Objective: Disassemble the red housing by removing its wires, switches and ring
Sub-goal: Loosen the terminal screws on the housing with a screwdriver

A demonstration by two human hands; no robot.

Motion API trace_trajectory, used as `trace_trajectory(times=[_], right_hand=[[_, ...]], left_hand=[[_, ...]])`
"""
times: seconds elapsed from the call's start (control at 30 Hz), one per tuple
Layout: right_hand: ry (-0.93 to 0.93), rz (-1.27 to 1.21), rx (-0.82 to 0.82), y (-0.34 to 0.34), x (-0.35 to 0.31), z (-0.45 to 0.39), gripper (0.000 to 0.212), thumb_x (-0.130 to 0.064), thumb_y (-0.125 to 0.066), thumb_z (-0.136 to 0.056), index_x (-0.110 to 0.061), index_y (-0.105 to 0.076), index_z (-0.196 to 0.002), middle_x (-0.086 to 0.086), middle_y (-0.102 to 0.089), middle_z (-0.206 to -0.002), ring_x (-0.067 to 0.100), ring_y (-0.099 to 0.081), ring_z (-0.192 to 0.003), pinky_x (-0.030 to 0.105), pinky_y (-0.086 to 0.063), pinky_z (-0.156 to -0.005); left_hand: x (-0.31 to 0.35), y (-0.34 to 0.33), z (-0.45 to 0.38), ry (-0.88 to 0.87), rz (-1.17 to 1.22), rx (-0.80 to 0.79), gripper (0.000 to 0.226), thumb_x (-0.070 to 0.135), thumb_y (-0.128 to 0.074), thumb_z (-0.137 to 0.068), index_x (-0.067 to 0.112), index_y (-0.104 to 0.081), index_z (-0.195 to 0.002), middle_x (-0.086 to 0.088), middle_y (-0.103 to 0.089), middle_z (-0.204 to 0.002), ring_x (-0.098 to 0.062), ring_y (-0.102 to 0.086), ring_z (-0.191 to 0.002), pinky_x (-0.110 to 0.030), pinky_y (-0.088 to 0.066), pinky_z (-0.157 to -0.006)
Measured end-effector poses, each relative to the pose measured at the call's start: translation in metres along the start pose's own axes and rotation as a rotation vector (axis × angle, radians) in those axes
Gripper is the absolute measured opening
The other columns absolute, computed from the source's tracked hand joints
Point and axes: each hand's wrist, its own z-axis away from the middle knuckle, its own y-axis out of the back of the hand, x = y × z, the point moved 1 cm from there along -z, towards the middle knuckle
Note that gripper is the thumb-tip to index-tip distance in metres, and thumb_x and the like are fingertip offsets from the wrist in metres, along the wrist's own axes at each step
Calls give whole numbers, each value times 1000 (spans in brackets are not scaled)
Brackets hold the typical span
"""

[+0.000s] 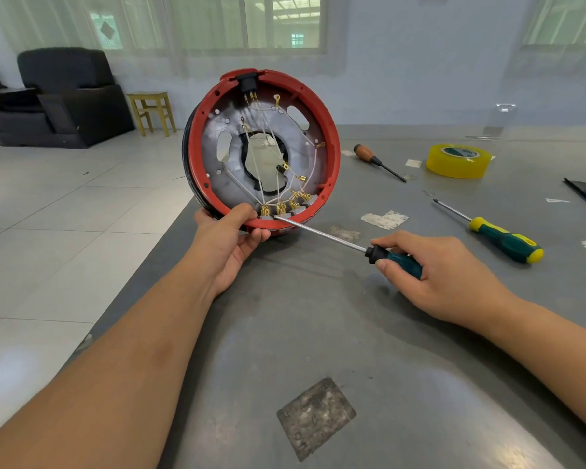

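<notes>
Bare table between the arms; spare screwdriver and tape roll crowd the right.

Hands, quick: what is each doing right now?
Left hand: grips red housing at its lower rim.
Right hand: grips screwdriver handle.

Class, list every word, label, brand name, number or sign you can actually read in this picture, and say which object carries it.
No text can be read.
Yellow tape roll: the green and white label on its core carries print, too blurred to read.
Grey patch stuck on the table: faint marks, not readable.
Red housing, held screwdriver and the two spare screwdrivers: no lettering visible.
</notes>
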Motion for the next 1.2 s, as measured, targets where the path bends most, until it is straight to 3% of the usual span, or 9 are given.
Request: trace_trajectory(times=[0.1, 0.2, 0.4, 0.7, 0.9, 1.2], right_hand=[[-9, -15, -4, -1, -3, 0, 34, -49, -54, -93, -38, -62, -125, -27, -63, -90, -10, -56, -73, 8, -36, -64], [-20, -14, 1, -3, -8, 1, 34, -48, -55, -94, -37, -62, -125, -25, -63, -91, -2, -56, -71, 10, -37, -64], [-77, -77, -6, -13, -21, 2, 30, -50, -51, -95, -37, -61, -120, -5, -71, -86, 9, -59, -67, 40, -53, -62], [-113, -128, 5, -10, -23, 1, 23, -47, -54, -94, -38, -63, -113, -10, -70, -83, 13, -60, -67, 40, -53, -61], [-110, -72, 12, -2, -17, 1, 27, -47, -57, -93, -40, -64, -118, -23, -65, -84, 8, -61, -73, 32, -53, -61], [-89, -5, 0, 2, -29, 1, 37, -49, -54, -92, -36, -64, -125, -14, -73, -98, 15, -66, -85, 41, -57, -70]], left_hand=[[0, 0, 0, 4, 10, 15, 48, -4, -67, -90, 13, -44, -128, -22, -68, -93, -24, -69, -56, -19, -53, -46], [0, 1, 0, 2, 13, 34, 57, -4, -67, -90, 4, -43, -142, -23, -69, -94, -24, -69, -57, -19, -53, -46], [-1, 3, -2, -8, 58, 67, 65, -2, -67, -91, -3, -39, -150, -24, -71, -96, -23, -69, -56, -19, -54, -47], [-1, 1, 0, 5, 52, 58, 62, -4, -68, -91, 7, -41, -146, -26, -72, -101, -24, -70, -58, -20, -54, -46], [-1, 1, -1, 1, 41, 57, 64, -3, -69, -90, 7, -40, -146, -26, -70, -102, -25, -71, -60, -19, -53, -46], [-1, 1, 1, -25, 29, 49, 64, -4, -69, -90, 3, -40, -147, -27, -69, -98, -27, -70, -60, -20, -54, -48]])
